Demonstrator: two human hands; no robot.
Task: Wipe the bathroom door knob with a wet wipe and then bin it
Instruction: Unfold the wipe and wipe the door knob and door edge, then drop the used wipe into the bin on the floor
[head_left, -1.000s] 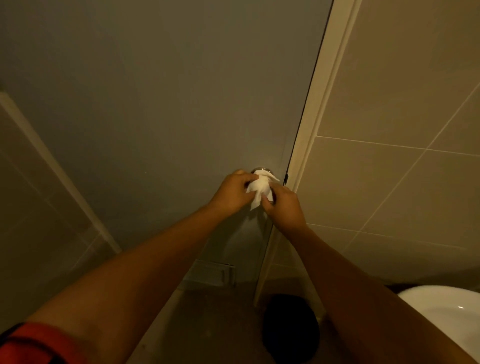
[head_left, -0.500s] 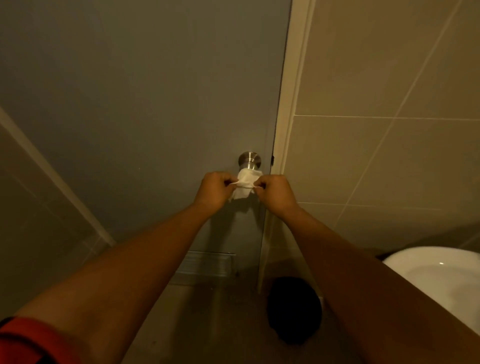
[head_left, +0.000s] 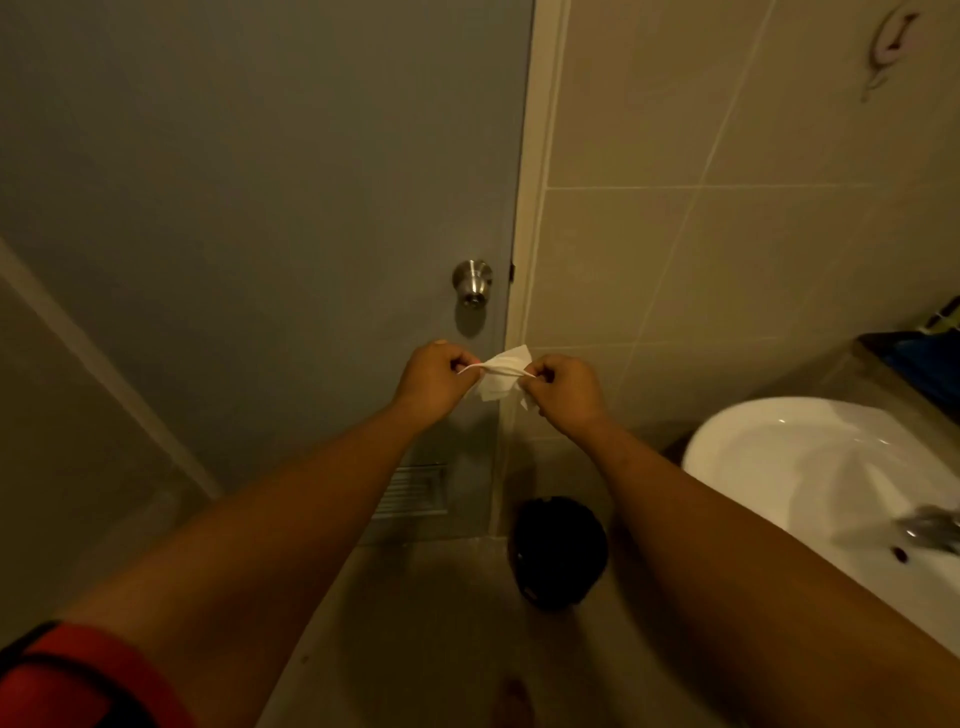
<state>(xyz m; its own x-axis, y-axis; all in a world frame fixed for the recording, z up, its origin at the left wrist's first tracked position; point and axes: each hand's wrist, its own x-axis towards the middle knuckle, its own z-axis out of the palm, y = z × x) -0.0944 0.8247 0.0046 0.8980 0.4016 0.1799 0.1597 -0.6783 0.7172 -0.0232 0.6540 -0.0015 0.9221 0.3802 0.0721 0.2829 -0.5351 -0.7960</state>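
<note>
- Just below frame centre: left hand (head_left: 434, 382) and right hand (head_left: 563, 387) each pinch an end of the wet wipe (head_left: 501, 376); the grip is narrow on both, sheet stretched between them.
- Above, door knob (head_left: 471, 283) bare on the grey door (head_left: 260, 182), clear of the wipe.
- Lower centre, dark bin (head_left: 561, 551) on the floor, by the sink (head_left: 810, 467).
- Judgement: wiping looks finished or paused; binning remains.

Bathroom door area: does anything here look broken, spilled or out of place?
Nothing stands out. The door knob sits straight, the black bin stands upright on the floor, and both hands hold the wet wipe stretched between them.
</note>
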